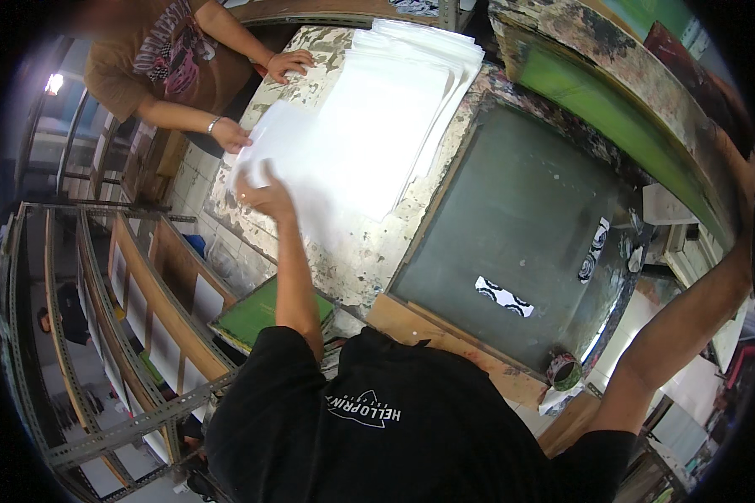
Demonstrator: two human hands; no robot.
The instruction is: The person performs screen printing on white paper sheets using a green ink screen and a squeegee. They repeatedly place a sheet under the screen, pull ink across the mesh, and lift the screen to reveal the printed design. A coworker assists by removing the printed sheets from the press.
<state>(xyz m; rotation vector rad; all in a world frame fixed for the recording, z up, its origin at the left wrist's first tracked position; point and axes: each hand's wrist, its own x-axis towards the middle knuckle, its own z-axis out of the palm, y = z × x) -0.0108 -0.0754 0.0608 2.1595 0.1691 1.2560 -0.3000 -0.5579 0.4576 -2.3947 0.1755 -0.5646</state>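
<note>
My left hand (266, 199) is at the left edge of a white sheet (298, 142); its fingers are smeared by motion, so their grip is unclear. The sheet lies over a stack of white sheets (386, 109) on a paint-flaked table (365, 251). Across from me, a co-worker's hand (233, 136) holds the same sheet's edge, and their other hand (289, 65) rests on the table. My right arm stretches out to the right, where my right hand (748, 178) grips the edge of a raised screen-printing frame (596, 50) with green mesh. That hand is dim near the picture's rim.
Below the raised frame lies a dark grey printing board (512, 218) bearing two black-and-white patterned pieces (504, 297). A paint-stained can (564, 371) stands at its near right corner. To my left are metal-framed racks (134, 285) with wooden shelves and a green panel (256, 314).
</note>
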